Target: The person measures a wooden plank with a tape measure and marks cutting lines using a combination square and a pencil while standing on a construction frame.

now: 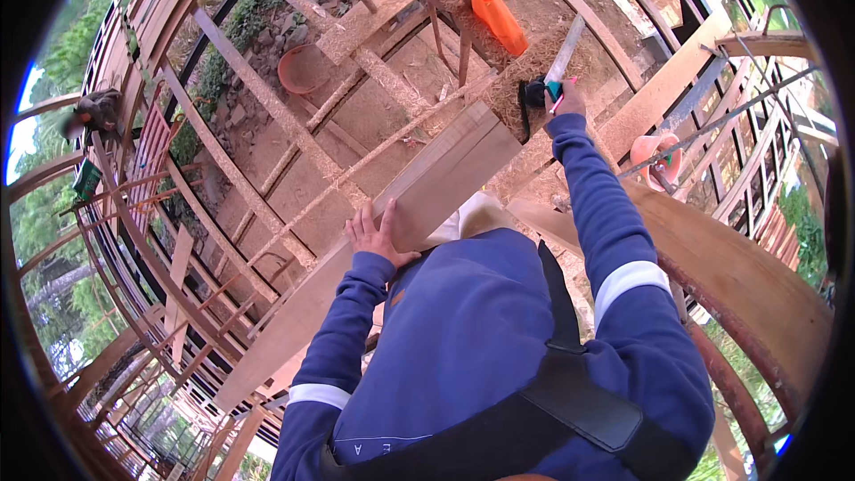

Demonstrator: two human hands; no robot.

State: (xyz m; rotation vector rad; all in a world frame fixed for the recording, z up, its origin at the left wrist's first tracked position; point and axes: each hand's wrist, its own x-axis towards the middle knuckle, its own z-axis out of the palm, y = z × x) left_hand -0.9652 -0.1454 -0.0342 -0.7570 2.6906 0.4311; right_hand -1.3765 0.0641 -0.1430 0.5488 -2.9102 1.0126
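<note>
A thick, smooth wooden beam runs diagonally across my front, from the lower left up to its cut end near the middle. My left hand rests on its upper face, fingers spread. Beyond the beam's end, my right hand is closed around a small green and black tool; its exact kind is hard to make out. A long pale grey strip reaches away from it, and I cannot tell whether the two are joined. Something thin and pinkish shows at the fingers. A black looped piece sits beside the tool.
Sawdust-covered joists cross over bare earth below, with gaps between them. An orange cloth hangs ahead. An orange basin lies on the ground; an orange bucket stands at right. Wide planks lie right. Another person is far left.
</note>
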